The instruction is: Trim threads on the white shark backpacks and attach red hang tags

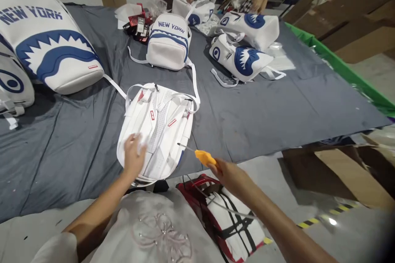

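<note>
A white backpack lies back-side up on the grey-covered table in front of me, its straps and small red-outlined labels showing. My left hand is at the backpack's lower left side, fingers apart and slightly blurred; whether it presses on the fabric I cannot tell. In my right hand, closed around its handle, is an orange tool that looks like an air blow gun. Its thin metal nozzle points left over the backpack's lower right part. A pale hose or cord passes under my right forearm.
More white backpacks with blue shark mouths, including a large one and a smaller one, stand or lie on the grey cloth. Below the edge sits a red-trimmed bag. Cardboard boxes are right. Two people work opposite.
</note>
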Available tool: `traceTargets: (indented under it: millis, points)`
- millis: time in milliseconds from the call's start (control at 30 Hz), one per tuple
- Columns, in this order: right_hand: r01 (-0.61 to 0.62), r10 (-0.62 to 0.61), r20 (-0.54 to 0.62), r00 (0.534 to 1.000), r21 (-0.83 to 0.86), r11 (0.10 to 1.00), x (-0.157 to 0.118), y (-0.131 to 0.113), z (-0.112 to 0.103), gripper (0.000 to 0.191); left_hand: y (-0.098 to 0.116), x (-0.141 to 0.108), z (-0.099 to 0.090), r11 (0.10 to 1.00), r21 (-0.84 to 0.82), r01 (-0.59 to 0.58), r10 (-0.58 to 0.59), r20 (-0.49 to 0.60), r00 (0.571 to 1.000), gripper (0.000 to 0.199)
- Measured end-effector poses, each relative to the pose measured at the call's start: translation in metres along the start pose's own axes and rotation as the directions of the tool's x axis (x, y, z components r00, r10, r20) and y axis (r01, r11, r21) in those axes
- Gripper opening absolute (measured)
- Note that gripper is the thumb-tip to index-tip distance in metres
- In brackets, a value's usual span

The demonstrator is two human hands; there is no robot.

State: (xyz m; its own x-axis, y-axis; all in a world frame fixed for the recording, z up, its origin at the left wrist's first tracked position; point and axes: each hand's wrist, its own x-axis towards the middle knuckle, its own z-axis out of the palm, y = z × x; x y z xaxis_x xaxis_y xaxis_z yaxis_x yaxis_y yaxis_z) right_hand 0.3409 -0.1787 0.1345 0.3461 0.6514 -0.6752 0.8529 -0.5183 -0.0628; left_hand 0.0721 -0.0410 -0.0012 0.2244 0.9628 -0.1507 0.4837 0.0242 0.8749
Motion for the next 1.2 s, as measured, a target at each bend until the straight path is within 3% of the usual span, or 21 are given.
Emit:
traceTargets:
  millis: [33, 100, 167, 200, 333, 567, 667, 733, 800, 867, 1067, 1200]
  points:
    - [-0.019, 0.019, -0.003, 1.0, 0.016, 1.0, -0.01, -0.006, 0.016, 0.034, -0.007, 0.004, -0.018, 0.976, -0.127, 0.178, -0.188, -0.068, 0.98, 0.039]
    - [-0.031, 0.031, 0.0, 1.0, 0.055, 0.998, -0.027, -0.019, 0.049, 0.032, -0.019, 0.015, -0.043, 0.799, -0.35, 0.488, -0.515, 0.019, 0.857, 0.027]
    - [-0.047, 0.048, -0.017, 0.999, 0.06, 0.997, -0.04, -0.033, 0.08, 0.03, -0.027, 0.025, -0.054, 0.596, -0.447, 0.667, -0.647, 0.225, 0.728, 0.016]
    - [-0.072, 0.073, -0.032, 0.997, 0.047, 0.996, -0.045, -0.04, 0.094, 0.03, -0.029, 0.03, -0.055, 0.522, -0.474, 0.709, -0.659, 0.304, 0.688, 0.015]
    - [-0.122, 0.125, -0.121, 0.985, 0.032, 0.992, -0.045, -0.069, 0.133, 0.026, -0.033, 0.037, -0.047, 0.302, -0.558, 0.773, -0.585, 0.532, 0.612, 0.02]
    - [0.028, 0.005, -0.272, 0.962, 0.117, 0.993, -0.005, -0.127, 0.149, 0.031, -0.039, 0.037, -0.033, 0.174, -0.532, 0.829, -0.288, 0.777, 0.559, 0.042]
    - [-0.008, 0.039, -0.27, 0.962, 0.117, 0.993, -0.007, -0.118, 0.153, 0.027, -0.049, 0.039, -0.033, 0.1, -0.558, 0.824, -0.127, 0.814, 0.567, 0.05]
    - [-0.115, 0.138, -0.259, 0.956, 0.103, 0.988, -0.015, -0.102, 0.156, 0.025, -0.058, 0.04, -0.035, 0.061, -0.565, 0.823, -0.032, 0.823, 0.567, 0.054]
    - [-0.216, 0.235, -0.27, 0.934, 0.098, 0.971, -0.019, -0.089, 0.159, 0.025, -0.066, 0.042, -0.036, 0.039, -0.551, 0.834, 0.035, 0.835, 0.55, 0.059]
    - [-0.24, 0.262, -0.299, 0.918, 0.108, 0.965, -0.016, -0.084, 0.162, 0.024, -0.072, 0.043, -0.035, 0.034, -0.52, 0.854, 0.084, 0.852, 0.516, 0.064]
    - [-0.262, 0.293, -0.325, 0.899, 0.135, 0.955, 0.024, -0.089, 0.168, 0.024, -0.076, 0.045, -0.021, 0.018, -0.484, 0.875, 0.073, 0.874, 0.481, 0.068]
    - [-0.256, 0.293, -0.32, 0.901, 0.153, 0.954, 0.028, -0.078, 0.165, 0.025, -0.075, 0.045, -0.016, -0.003, -0.469, 0.883, 0.024, 0.883, 0.468, 0.066]
